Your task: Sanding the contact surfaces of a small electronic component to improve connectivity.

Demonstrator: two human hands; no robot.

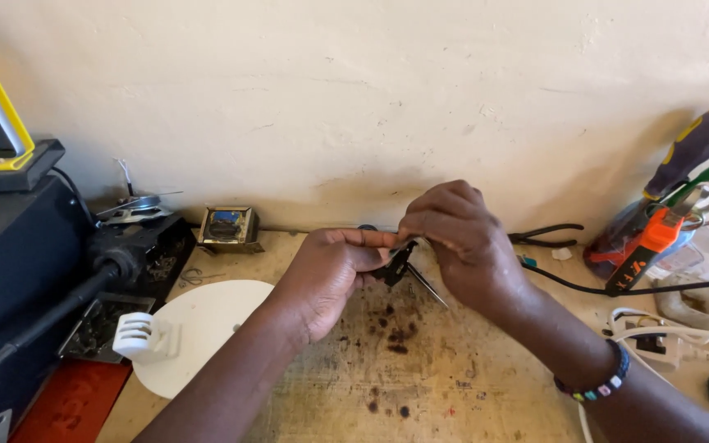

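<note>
Black part (394,264) between both hands' fingers (420,223)

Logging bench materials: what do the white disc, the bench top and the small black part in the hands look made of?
White disc: likely plastic, smooth matte, moulded look. Bench top: wood or board, raw, scuffed, dark-stained. Small black part, between left hand and right hand: dark, possibly plastic or metal; too small to tell.

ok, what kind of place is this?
Probably a small electrical repair bench: screwdrivers leaning against the wall, pliers, a small transformer, and a stained wooden worktop. Both hands work a small black part.
</note>
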